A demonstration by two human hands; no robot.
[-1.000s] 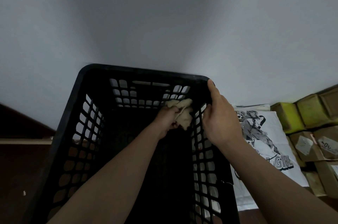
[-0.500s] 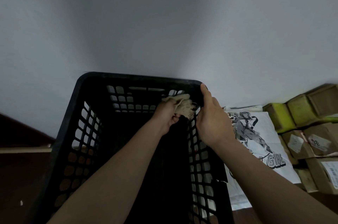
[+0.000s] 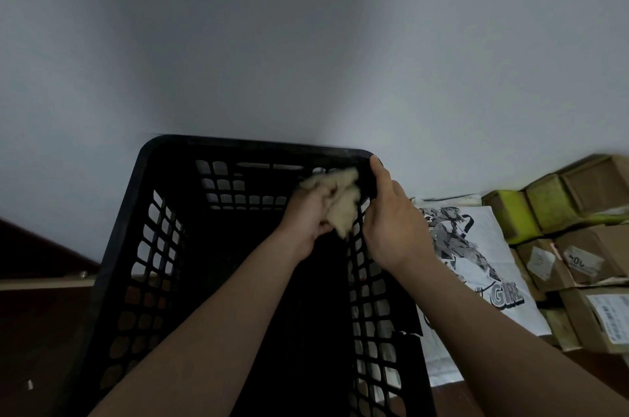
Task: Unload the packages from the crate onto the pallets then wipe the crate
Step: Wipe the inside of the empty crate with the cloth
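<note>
The black plastic lattice-walled crate (image 3: 255, 144) is empty as far as its dark inside can be seen, so the unloading looks done and the wiping is in hand. The left hand (image 3: 306, 219) reaches in from the near edge, fingers curled tight round a crumpled beige cloth (image 3: 342, 202), which it presses into the crate's far right inner corner, just under the rim. The right hand (image 3: 388, 226) steadies that same corner from outside. Its thumb lies straight along the rim, while the other fingers go down the outer face of the right wall, and I cannot tell how they lie there.

Just beside the crate's right wall is a white printed bag with a comic figure (image 3: 476, 246). Beyond it are yellow-green boxes (image 3: 544, 202) and brown cardboard boxes with paper labels (image 3: 585, 253). No pallet shows under them.

The main risk is the cloth: loose folds hang near the wall's openings, and a hard stroke could snag them in the lattice. With only 1 hand bracing 1 corner, a firm push could also slide or tip the crate toward the bag. The floor of the crate is too dark to judge, so patches there may be missed.
</note>
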